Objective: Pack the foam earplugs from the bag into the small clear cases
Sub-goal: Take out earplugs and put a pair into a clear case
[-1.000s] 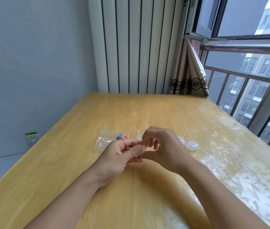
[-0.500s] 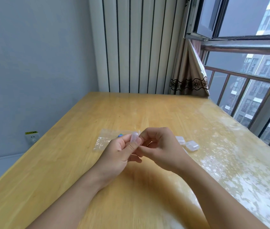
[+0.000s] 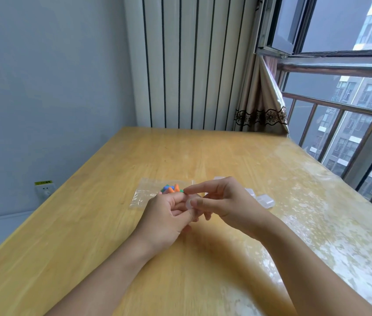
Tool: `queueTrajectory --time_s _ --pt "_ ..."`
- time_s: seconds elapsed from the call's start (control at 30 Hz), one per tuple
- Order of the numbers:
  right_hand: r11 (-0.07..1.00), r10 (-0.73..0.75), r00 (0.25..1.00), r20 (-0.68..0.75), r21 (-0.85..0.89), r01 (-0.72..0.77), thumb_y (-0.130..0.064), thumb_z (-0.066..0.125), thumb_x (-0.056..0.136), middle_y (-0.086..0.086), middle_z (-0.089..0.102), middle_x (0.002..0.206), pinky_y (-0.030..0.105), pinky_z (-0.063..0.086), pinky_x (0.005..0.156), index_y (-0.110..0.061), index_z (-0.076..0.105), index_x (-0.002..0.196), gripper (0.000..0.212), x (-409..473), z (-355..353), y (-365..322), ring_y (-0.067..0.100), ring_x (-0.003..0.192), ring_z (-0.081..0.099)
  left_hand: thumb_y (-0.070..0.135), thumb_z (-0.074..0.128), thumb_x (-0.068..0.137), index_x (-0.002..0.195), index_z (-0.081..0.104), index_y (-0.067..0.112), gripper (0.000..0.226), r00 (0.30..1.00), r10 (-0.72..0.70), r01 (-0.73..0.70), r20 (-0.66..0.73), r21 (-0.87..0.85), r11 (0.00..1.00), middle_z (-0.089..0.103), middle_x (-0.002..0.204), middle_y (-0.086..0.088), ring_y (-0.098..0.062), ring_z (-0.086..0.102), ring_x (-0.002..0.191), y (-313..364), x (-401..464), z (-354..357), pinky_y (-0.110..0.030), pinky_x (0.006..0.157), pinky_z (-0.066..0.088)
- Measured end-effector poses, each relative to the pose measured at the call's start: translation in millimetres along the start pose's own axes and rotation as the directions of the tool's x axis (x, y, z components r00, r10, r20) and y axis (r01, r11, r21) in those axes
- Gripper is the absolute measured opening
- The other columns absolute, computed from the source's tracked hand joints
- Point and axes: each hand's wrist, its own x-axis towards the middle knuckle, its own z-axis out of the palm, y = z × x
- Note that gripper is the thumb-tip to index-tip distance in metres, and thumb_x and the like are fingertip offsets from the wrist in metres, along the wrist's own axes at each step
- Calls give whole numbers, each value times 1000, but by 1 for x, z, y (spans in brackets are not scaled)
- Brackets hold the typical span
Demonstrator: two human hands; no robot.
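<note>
Both hands meet above the middle of the wooden desk (image 3: 203, 258). The left hand (image 3: 169, 215) has its fingers curled around a small clear case (image 3: 190, 202), with the thumb lying along the case's lower edge. The right hand (image 3: 223, 201) pinches the same case from the other side, its thumb pressed on the near face and its index finger stretched over the top. Just beyond the left hand, a clear plastic bag (image 3: 144, 195) lies flat on the desk and holds foam earplugs (image 3: 171, 189) in orange, blue and green. More clear cases (image 3: 264, 200) rest on the desk just beyond the right hand, toward the window-side edge.
</note>
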Motion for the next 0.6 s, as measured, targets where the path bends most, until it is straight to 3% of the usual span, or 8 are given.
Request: queueTrajectory --time_s 0.1,0.2,0.27,0.37,0.43,0.5,0.6 --pt "994 39 996 -85 106 -30 -12 79 88 13 79 91 29 56 77 -13 75 116 28 1 5 3 16 71 71 23 69 94 108 70 16 16 999 -34 31 -31 -102 994 80 93 -6 -15 77 89 3 0 3 -25 69 58" --pt "988 60 988 -141 147 -39 -9 76 86 5 80 88 40 62 90 -11 77 109 23 2 14 3 18 76 74 23 67 95 112 68 13 20 997 -73 66 -37 -164 984 80 97 -8 -18 77 95 4 1 3 -26 73 59" --pt "989 68 991 -116 137 -52 -5 69 88 8 80 93 45 60 93 -16 80 98 19 0 16 1 18 82 74 23 66 95 111 68 9 21 995 -97 93 -18 -165 982 80 97 -9 -22 77 96 2 1 3 -29 78 60" --pt "989 69 997 -44 137 -62 -1 62 91 12 80 97 46 56 96 -27 82 82 34 -2 14 -5 20 87 73 25 65 97 109 69 4 24 990 -141 142 19 -205 968 80 98 -12 -24 76 98 2 0 1 -25 75 59" --pt "985 82 996 -21 154 -78 -2 63 89 7 81 96 42 58 97 -28 83 87 33 -2 13 -4 17 91 74 25 66 96 109 70 2 27 985 -166 174 54 -231 957 79 101 -14 -25 76 100 3 0 -1 -24 76 59" --pt "979 100 995 7 177 -100 -7 67 83 4 81 97 33 60 91 -19 80 105 28 -1 12 -1 14 93 75 24 69 93 110 70 2 27 980 -181 197 85 -249 948 79 102 -14 -26 75 101 5 -1 -3 -24 77 60" --pt "971 142 990 5 194 -140 -13 67 70 7 80 99 26 59 81 -5 76 111 43 1 10 4 14 90 75 22 71 89 107 70 3 26 974 -200 222 110 -259 940 79 103 -15 -26 74 103 6 -3 -3 -22 77 60"
